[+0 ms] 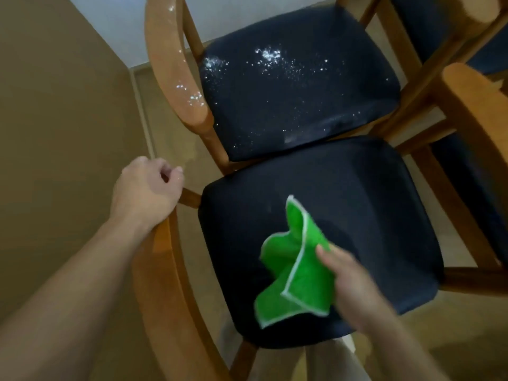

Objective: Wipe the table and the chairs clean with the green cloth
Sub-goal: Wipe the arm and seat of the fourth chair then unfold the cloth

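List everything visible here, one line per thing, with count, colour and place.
chairs: at least three, orange-brown wooden frames with dark navy seats; two centre, more at right edge
droplets: many, white, speckling the far seat and its backrest
green cloth: one, white-edged, over the near seat
floor: tan, left side
wall: pale, top
left hand: curled over the near chair's backrest
right hand: holding the cloth
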`<state>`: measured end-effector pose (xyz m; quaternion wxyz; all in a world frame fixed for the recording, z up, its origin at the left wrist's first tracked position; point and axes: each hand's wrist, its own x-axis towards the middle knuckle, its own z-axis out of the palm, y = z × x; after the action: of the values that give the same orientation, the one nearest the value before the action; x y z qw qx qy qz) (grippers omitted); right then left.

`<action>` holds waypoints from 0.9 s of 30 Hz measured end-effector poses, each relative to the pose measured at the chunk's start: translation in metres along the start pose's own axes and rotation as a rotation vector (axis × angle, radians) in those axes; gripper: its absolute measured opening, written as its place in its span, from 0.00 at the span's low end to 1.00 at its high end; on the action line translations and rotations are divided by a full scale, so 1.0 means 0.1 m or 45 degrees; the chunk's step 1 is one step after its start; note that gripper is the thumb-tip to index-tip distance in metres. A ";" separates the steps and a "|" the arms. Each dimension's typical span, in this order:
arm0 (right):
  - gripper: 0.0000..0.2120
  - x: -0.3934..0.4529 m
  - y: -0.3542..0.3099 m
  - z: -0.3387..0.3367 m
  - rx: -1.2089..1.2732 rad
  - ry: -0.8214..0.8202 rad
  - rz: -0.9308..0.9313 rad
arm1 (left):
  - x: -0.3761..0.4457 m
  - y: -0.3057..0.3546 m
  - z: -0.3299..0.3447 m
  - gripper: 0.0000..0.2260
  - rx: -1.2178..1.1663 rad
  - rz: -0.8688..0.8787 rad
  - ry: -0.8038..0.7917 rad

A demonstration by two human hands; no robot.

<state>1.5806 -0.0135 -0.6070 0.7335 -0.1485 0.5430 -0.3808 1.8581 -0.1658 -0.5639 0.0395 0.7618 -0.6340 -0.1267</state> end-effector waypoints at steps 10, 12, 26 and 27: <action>0.24 1.40 0.10 -0.15 -1.836 -0.061 0.209 | 0.36 -0.08 0.19 0.15 0.122 0.441 0.169; 0.25 1.49 0.48 -0.11 -2.025 0.094 0.137 | 0.38 -0.12 0.23 0.15 0.136 0.461 0.146; 0.33 0.25 2.06 0.25 -2.259 -0.503 0.112 | 0.36 0.00 0.19 0.17 0.220 0.440 0.027; 0.34 0.24 2.01 0.20 -2.262 -0.522 0.098 | 0.36 0.00 0.18 0.18 0.206 0.427 0.032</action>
<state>1.6815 0.0994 -0.7430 0.4436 -0.7053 0.5001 0.2361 1.8595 -0.1993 -0.5866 0.0065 0.6477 -0.7597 -0.0573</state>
